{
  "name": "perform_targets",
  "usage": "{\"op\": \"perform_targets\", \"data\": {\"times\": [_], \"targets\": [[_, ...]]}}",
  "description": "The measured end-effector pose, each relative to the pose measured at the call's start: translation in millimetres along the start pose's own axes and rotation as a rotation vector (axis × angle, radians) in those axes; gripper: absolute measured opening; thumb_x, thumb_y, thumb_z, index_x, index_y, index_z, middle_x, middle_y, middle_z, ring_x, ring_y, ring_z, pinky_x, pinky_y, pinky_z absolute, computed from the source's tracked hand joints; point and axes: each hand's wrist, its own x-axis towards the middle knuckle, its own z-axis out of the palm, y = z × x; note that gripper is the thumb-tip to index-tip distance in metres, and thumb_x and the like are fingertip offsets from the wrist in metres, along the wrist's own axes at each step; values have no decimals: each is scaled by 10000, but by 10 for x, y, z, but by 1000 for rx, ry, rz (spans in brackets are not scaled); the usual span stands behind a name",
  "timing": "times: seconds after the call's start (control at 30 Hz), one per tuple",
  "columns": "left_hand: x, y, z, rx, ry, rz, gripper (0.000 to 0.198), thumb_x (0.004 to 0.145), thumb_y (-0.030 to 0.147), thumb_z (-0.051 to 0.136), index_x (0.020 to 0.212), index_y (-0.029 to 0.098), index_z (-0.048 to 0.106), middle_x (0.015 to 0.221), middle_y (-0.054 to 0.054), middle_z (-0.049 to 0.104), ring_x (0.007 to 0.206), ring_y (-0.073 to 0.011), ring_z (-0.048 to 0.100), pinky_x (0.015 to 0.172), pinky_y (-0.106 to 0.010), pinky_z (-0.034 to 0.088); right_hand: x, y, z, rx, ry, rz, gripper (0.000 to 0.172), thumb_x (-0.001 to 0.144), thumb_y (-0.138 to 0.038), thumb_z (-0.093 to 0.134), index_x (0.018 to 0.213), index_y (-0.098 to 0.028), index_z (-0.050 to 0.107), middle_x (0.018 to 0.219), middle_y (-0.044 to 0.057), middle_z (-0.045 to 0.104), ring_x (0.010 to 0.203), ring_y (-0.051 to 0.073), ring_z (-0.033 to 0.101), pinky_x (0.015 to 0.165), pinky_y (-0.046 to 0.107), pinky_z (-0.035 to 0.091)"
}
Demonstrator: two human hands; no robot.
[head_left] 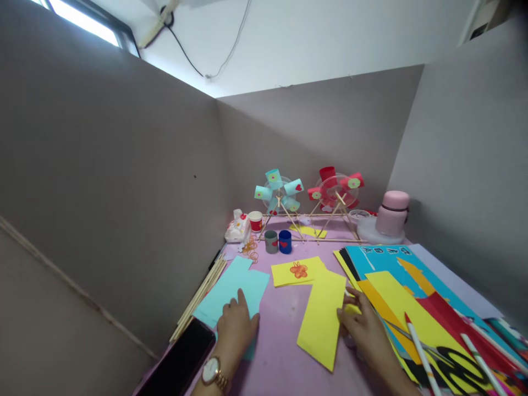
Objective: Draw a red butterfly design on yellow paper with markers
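Observation:
My left hand (236, 325), with a gold watch on its wrist, rests on light blue paper (226, 291) at the left. Its index finger is stretched out and its thumb stands apart, with nothing held. At the right, my right hand (363, 324) pinches the right edge of a yellow paper strip (322, 319), which lies slanted in front of me. Just behind the strip is another yellow paper (284, 273) with an orange flower drawing (299, 269) on it. Scissors (449, 363) and a red-tipped marker (418, 346) lie to the right of my right hand.
Two paper-and-stick wheels, one light blue (279, 192) and one red (336, 192), stand at the back. Before them sit a grey ring (271, 242) and a blue ring (285, 242). A phone (181, 357), wooden sticks (198, 300), coloured sheets (379, 258) and a pink flask (392, 214) line the sides.

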Motion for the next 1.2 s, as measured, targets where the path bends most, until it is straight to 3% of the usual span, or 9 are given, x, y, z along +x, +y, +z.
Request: {"op": "perform_targets", "data": {"times": [0.17,0.33,0.47,0.6,0.7,0.83,0.9,1.0,1.2], "targets": [[94,17,-52,88,-40,-34,365,870,338,580,1192,173,527,1209,-89,559,1056,-246,566,874,-472,475,-76,167,-30,-240,59,-164,448,798,-416,541,1176,-191,461,1156,119,472,812,220,600,670,349,520],[239,-88,-119,53,-138,-64,314,873,340,578,1133,165,559,1139,-75,597,970,-216,605,819,-431,508,-398,241,209,-212,-35,-333,323,862,-366,488,1137,-199,514,1205,145,470,770,198,592,604,313,507],[141,-63,-56,-60,-96,0,309,872,330,582,1134,167,559,1150,-74,593,997,-222,596,842,-442,496,-537,279,378,-126,-21,-376,281,876,-373,468,1064,-197,580,1175,154,515,759,201,591,511,282,453],[-287,60,21,-245,-24,126,291,879,225,554,1163,165,529,1050,-55,625,965,-217,604,850,-431,469,-596,339,466,42,-86,-175,388,770,-425,626,1082,-199,581,1051,146,612,706,204,592,477,264,439],[-703,207,45,-428,-64,295,400,748,-2,490,1080,210,562,1008,-45,664,972,-210,603,820,-298,424,-636,299,496,323,-264,4,571,620,-458,772,1101,-211,588,1052,131,666,817,246,629,628,308,506],[-917,315,35,-684,-170,402,392,606,89,650,965,233,586,925,-14,678,868,-211,617,749,-250,426,-660,131,467,511,-615,174,381,604,-449,806,834,-165,697,780,105,728,789,283,666,743,393,509],[-801,258,23,-816,-167,367,491,634,220,687,1098,211,526,991,-45,648,853,-200,606,743,-259,440,-658,58,446,565,-558,239,340,614,-456,801,759,-161,714,738,106,736,801,292,673,766,414,511],[-538,91,6,-974,-127,255,435,854,448,429,1159,140,466,971,-113,603,797,-194,597,668,-285,455,-655,-5,434,649,-416,305,369,572,-454,827,772,-162,724,714,101,746,805,296,684,791,426,516],[-586,156,-22,-1135,-255,429,548,708,528,667,1133,197,568,1034,-87,634,936,-221,583,776,-293,456,-726,-225,372,538,-280,149,358,620,-483,783,775,-166,718,726,110,743,669,265,675,656,371,536]]}}
